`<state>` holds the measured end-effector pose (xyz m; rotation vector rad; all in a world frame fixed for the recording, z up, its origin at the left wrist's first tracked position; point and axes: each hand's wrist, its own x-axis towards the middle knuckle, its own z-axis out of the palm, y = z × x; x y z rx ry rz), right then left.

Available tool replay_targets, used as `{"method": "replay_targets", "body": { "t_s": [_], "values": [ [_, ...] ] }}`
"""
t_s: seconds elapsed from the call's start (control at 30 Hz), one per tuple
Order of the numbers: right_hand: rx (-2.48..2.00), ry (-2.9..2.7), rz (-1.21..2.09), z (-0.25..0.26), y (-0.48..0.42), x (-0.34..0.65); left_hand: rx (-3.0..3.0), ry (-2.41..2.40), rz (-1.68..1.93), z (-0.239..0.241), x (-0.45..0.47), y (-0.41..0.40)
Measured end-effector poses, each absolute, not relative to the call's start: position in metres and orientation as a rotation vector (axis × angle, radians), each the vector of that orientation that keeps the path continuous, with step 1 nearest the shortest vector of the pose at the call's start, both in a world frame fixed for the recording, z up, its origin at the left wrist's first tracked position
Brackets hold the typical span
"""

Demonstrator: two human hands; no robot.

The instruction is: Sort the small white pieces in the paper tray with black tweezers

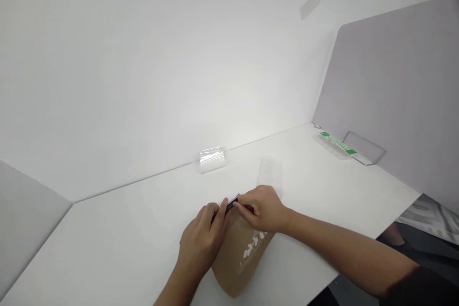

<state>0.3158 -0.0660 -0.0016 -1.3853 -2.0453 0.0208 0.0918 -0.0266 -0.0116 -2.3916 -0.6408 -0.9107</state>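
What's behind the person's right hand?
Beyond the right hand, a clear, flat piece lies on the white table, its near end partly covered. The hand also hides part of the brown item; those covered parts cannot be seen.

clr pkg (213,158) nr wall (161,67) | grn/wht strip (339,143) nr panel (398,76) | tape (310,6) on wall

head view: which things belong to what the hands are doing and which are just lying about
Seemingly in use: brown pouch; dark strip at its edge, gripped by the left hand and right hand.

Apparently just lying about: shiny clear packet at the back; translucent sheet beyond the right hand; green-and-white strip off to the right.
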Motion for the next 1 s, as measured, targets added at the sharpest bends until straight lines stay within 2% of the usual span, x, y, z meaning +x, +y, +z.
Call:
{"method": "replay_targets", "body": {
  "t_s": [1.0],
  "values": [
    [-1.449, -2.002, 0.109, 0.0038, -0.0707, 0.3169, -2.432, -0.671, -0.97, -0.0091, 0.094, -0.0297]
  ]
}}
